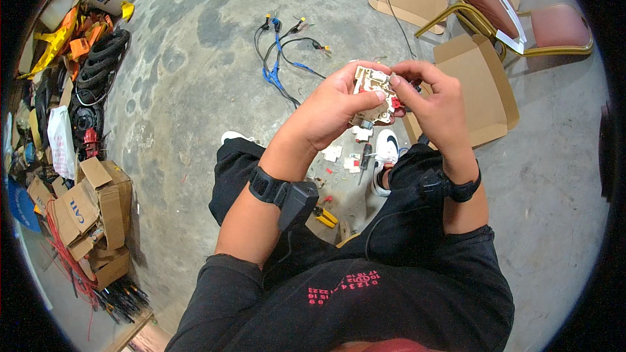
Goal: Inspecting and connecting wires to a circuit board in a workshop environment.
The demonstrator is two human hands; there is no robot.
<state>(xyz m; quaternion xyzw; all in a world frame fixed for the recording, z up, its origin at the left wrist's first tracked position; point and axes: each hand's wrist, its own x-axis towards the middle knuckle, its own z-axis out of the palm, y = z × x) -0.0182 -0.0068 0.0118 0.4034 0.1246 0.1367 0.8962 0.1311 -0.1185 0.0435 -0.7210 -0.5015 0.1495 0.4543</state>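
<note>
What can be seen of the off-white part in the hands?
The off-white part looks plastic and roughly rectangular, its face uneven, with red at its right edge. The left hand holds it above the floor, thumb across its face; the right hand is at its upper right. Its underside is hidden.

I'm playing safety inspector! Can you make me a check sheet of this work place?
Surface: grey concrete floor, stained.
In hand: pale panel with red parts.
Clutter: white pieces, a screwdriver and a yellow-handled tool on the floor.
Hands: left hand holds the panel; right hand is at its right edge, grip unclear.
Cables: blue and black bundle on the floor; red wires at far left.
Surroundings: open cardboard box and chairs at right.
</note>
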